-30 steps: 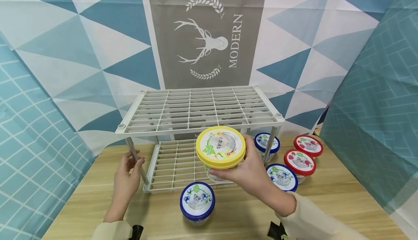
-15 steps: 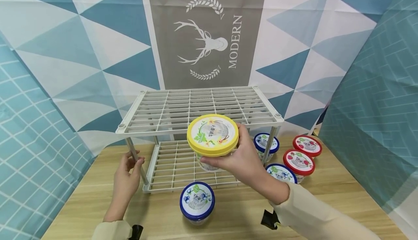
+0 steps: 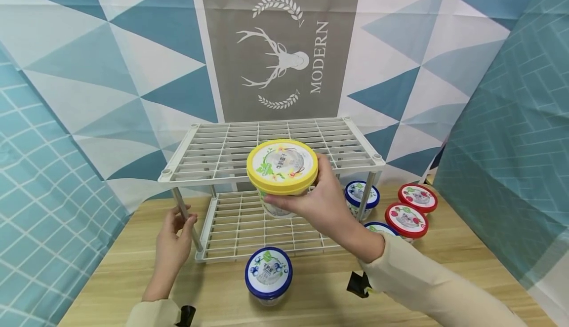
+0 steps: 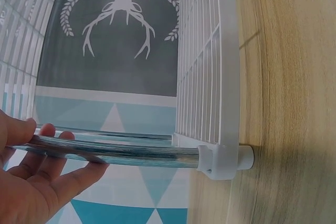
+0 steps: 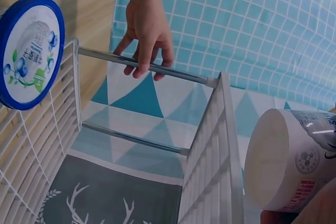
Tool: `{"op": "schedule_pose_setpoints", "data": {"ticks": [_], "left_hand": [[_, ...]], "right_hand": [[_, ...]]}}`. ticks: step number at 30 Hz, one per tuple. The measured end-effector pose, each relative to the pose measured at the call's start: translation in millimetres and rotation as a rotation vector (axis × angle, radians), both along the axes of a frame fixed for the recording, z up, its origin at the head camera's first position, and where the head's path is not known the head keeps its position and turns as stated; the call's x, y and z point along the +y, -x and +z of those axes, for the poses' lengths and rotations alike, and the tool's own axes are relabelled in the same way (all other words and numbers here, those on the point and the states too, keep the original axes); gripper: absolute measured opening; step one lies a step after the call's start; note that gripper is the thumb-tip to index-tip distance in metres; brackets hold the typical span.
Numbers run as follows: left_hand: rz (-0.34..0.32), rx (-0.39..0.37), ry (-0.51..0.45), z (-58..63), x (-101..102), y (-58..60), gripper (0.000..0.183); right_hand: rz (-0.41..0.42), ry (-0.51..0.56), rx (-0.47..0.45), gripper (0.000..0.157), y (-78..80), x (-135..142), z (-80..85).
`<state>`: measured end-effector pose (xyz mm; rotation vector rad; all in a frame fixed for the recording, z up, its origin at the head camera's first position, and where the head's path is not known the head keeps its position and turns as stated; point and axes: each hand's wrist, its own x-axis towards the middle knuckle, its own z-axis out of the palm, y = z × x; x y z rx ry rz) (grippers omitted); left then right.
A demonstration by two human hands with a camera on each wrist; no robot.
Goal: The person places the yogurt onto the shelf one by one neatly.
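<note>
My right hand [image 3: 326, 208] grips a round yellow-lidded tub [image 3: 282, 166] from its right side. Printed flowers and leaves cover its lid, and it is raised in front of the upper shelf's front edge. In the right wrist view the tub's pale bottom [image 5: 268, 161] faces the camera. My left hand [image 3: 173, 240] holds the front-left metal post [image 4: 142, 153] of a white two-tier rack [image 3: 213, 178], thumb on one side and fingers on the other. A blue-lidded tub [image 3: 268, 273] with blueberries on it stands upright on the table before the rack.
Right of the rack stand two red-lidded tubs [image 3: 406, 219] and two more blue-lidded tubs [image 3: 362, 193], one partly behind my right arm. The wooden table [image 3: 120, 272] meets patterned cloth walls [image 3: 164, 35] at the back and sides.
My right hand has lifted the yellow-lidded tub up and to the left, from below the upper shelf's edge to overlapping that shelf. The left hand stays on the post.
</note>
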<state>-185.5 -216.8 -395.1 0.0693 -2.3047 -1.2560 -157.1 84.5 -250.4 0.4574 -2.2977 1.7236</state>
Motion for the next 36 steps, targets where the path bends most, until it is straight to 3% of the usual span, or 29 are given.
{"op": "schedule_pose_setpoints", "data": {"ticks": [7, 19, 36], "left_hand": [[0.009, 0.017, 0.019, -0.7, 0.2, 0.1, 0.028], [0.025, -0.019, 0.019, -1.1, 0.4, -0.8, 0.029], [0.029, -0.012, 0.031, -0.3, 0.3, -0.5, 0.029]], "right_hand": [[0.027, 0.017, 0.013, 0.101, 5.8, -5.4, 8.4], [0.064, 0.067, 0.064, 0.095, 19.1, -11.0, 18.1], [0.098, 0.125, 0.045, 0.087, 37.5, -28.1, 29.0]]}}
